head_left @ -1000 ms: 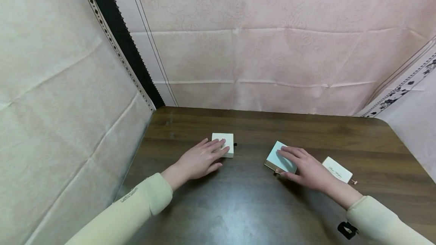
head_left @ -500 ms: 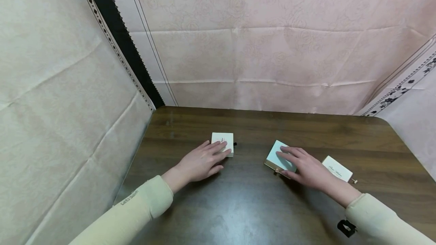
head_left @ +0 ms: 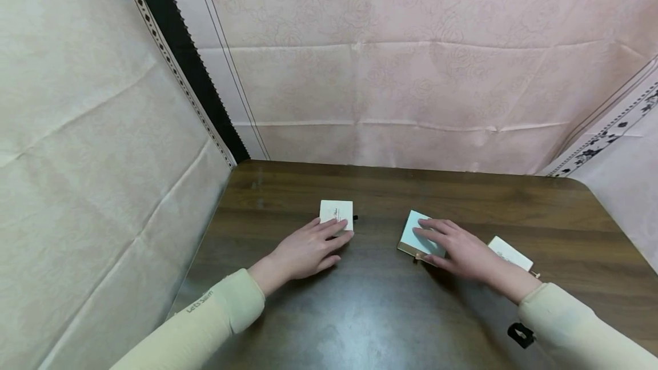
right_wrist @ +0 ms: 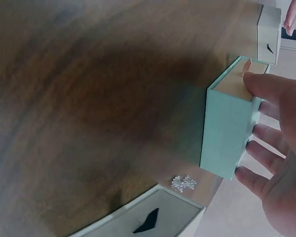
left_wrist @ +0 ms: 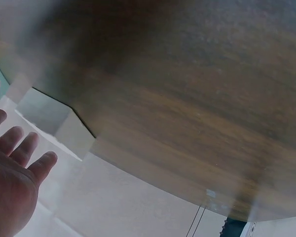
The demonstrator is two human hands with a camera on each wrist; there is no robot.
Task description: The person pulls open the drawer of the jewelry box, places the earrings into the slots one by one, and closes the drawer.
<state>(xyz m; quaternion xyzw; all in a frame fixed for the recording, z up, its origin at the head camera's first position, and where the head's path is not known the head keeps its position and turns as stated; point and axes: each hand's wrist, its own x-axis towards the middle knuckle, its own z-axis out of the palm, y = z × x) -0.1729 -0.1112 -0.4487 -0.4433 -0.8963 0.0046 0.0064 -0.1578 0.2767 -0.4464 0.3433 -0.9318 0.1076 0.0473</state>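
My left hand (head_left: 305, 253) lies palm down over a small white box (head_left: 336, 209) with faint printing on top and a black tab at its right side. In the left wrist view its straight, spread fingers overlap that box (left_wrist: 76, 136). My right hand (head_left: 465, 253) rests on a mint-green box (head_left: 411, 234), its fingers extended across the lid. The right wrist view has the thumb touching the box's beige side (right_wrist: 234, 84), right at a ribbon tab (right_wrist: 247, 66). Part of the lid is hidden under the right fingers.
Another white box (head_left: 510, 251) sits beyond my right wrist, with a silvery ornament (right_wrist: 183, 183) near its corner. A black object (head_left: 521, 335) is beside the right cuff. The brown wood table (head_left: 385, 313) ends at a pale patterned cloth (head_left: 421, 73).
The left hand has slid slightly right and toward me, uncovering more of the white box's top. The mint-green box and the right hand have shifted a little left.
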